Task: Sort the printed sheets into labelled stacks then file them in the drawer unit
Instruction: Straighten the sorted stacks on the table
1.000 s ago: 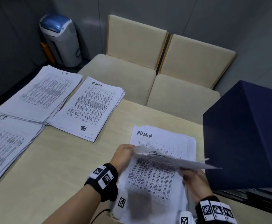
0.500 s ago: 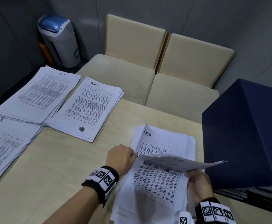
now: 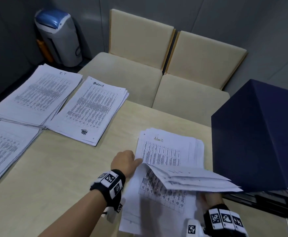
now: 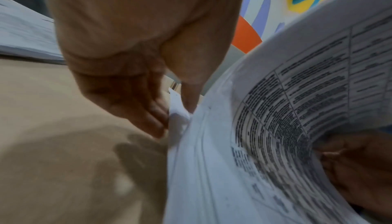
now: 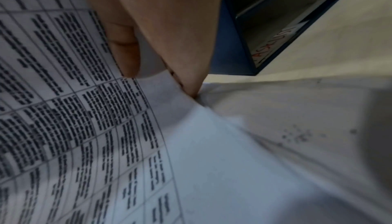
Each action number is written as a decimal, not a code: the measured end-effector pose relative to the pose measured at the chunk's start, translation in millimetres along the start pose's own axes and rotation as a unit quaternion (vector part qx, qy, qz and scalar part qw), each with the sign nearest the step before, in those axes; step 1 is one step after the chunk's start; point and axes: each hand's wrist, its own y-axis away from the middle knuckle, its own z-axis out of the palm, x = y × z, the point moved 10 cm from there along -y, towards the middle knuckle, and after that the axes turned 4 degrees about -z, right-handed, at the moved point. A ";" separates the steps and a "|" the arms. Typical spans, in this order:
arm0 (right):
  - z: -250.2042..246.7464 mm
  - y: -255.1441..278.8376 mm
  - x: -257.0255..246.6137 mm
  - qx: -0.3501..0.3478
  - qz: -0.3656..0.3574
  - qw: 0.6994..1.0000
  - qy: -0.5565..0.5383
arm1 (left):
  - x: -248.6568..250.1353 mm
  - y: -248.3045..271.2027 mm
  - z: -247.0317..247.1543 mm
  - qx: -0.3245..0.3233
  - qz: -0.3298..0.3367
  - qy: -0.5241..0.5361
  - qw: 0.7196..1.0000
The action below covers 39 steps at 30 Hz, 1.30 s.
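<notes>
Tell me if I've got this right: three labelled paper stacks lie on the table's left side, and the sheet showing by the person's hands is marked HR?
Not quite. The sheet by the hands is marked Admin, as the head view shows. The HR stack lies far left, beside the IT stack and a third stack.

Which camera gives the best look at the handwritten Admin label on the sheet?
The head view: the Admin label shows whole at the top of the exposed sheet, above its table. The left wrist and right wrist views show only blurred printed tables on curled paper, with no label visible.
</notes>
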 end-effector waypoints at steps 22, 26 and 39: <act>4.6 -0.4 -31.9 0.025 -0.055 0.997 -0.042 | 48.9 25.7 17.4 -0.169 0.107 0.377 0.904; 43.8 16.3 -90.9 -0.056 -0.141 0.988 -0.015 | 82.2 28.7 -21.9 -0.060 0.169 0.389 0.904; 108.6 57.5 -107.1 -0.026 -0.298 0.943 0.143 | 46.7 27.2 -67.6 0.063 0.110 0.342 0.931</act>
